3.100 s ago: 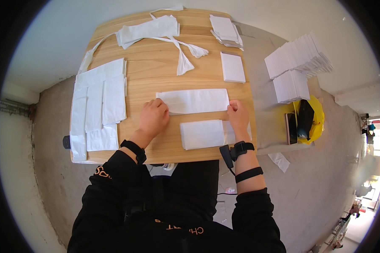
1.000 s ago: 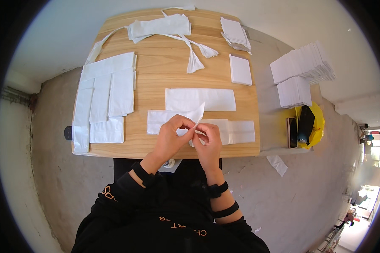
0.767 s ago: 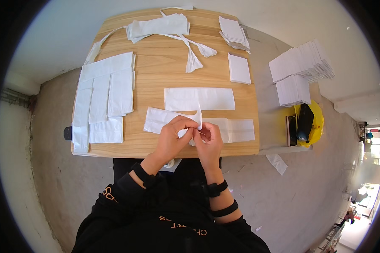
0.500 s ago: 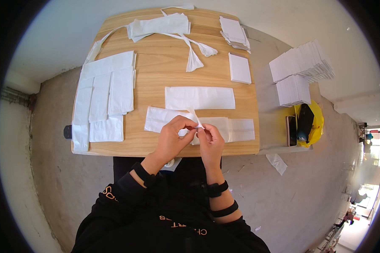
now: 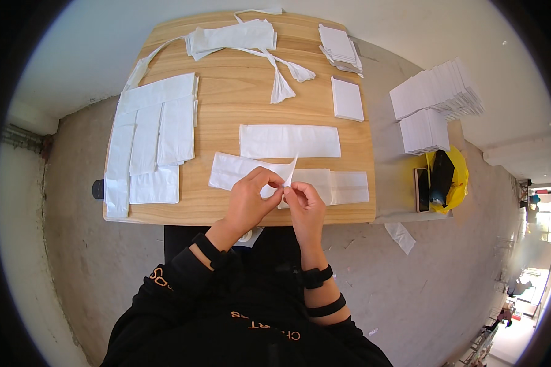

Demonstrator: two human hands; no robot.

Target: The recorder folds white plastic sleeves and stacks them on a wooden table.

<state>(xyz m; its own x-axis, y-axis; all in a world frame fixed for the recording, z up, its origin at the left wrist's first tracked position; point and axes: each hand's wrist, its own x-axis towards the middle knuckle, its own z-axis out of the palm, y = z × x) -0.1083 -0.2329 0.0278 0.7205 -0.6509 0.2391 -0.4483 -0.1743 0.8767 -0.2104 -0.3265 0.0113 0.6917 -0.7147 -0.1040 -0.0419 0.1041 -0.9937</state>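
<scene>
A long white paper strip (image 5: 236, 170) lies along the near edge of the wooden table (image 5: 226, 131). My left hand (image 5: 251, 202) and my right hand (image 5: 305, 205) meet over its middle and pinch it, with a small pointed flap of the paper standing up between the fingertips. The strip's right end (image 5: 348, 186) lies flat on the wood. A second flat white strip (image 5: 289, 141) lies just beyond it.
Several white sheets (image 5: 156, 131) lie at the table's left. Crumpled strips (image 5: 232, 37) and small white stacks (image 5: 347, 98) are at the far side. Off the table to the right stand paper stacks (image 5: 434, 101) and a yellow bag (image 5: 450, 177) with dark items.
Three seconds ago my hands lay flat and apart on two sheets. They have since come together on the near strip, and the lifted flap has shifted slightly between my fingers.
</scene>
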